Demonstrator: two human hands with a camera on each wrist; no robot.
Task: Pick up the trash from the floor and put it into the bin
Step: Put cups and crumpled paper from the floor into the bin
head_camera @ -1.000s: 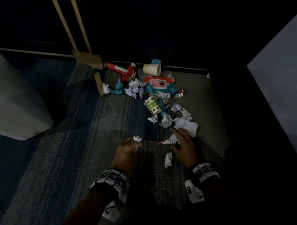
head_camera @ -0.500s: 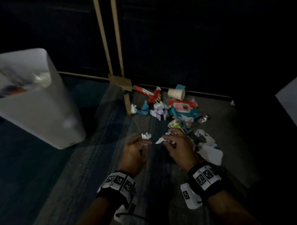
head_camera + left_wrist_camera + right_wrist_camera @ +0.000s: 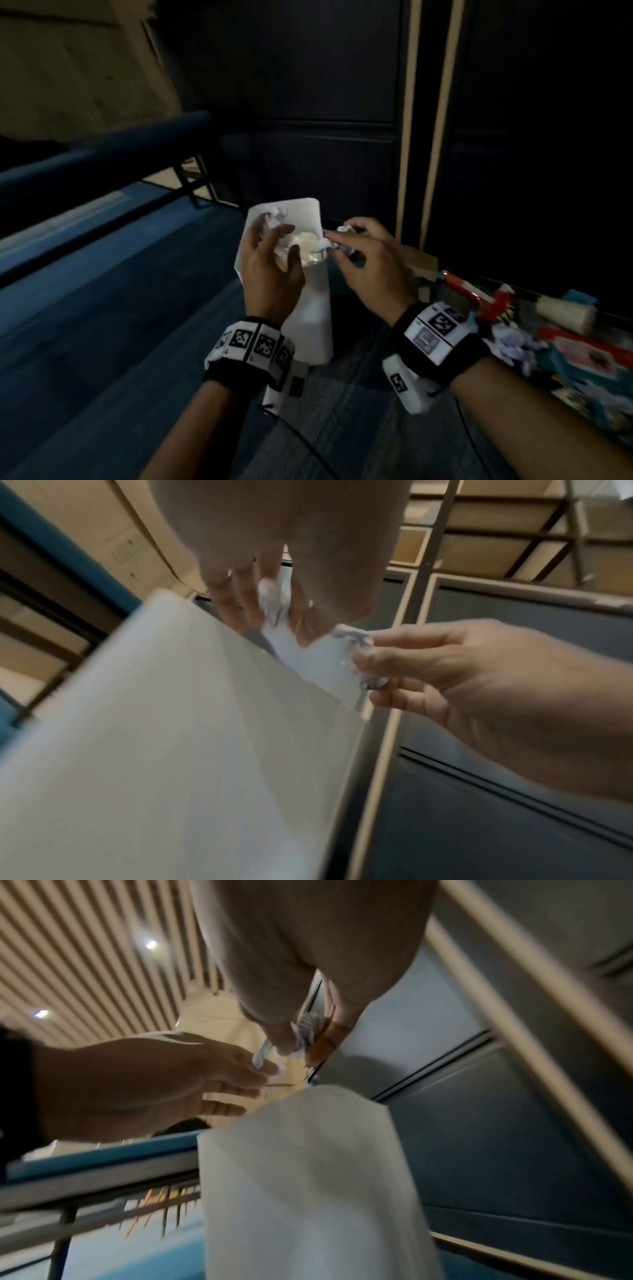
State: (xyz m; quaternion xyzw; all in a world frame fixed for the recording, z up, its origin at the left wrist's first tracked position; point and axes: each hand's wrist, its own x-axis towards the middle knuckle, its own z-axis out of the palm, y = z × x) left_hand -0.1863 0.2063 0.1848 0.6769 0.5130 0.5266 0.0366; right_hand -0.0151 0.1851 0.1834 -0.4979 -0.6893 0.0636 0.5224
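Left hand over tall white plastic bin, fingers spread, crumpled white paper wad dropping from it. Right hand pinches small paper scrap at rim; early release risks it landing outside.

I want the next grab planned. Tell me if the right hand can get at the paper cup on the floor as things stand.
Probably not at once: the right hand pinches crumpled paper at the bin rim. The paper cup lies uncovered on its side, off to the right, so the way looks free after the drop.
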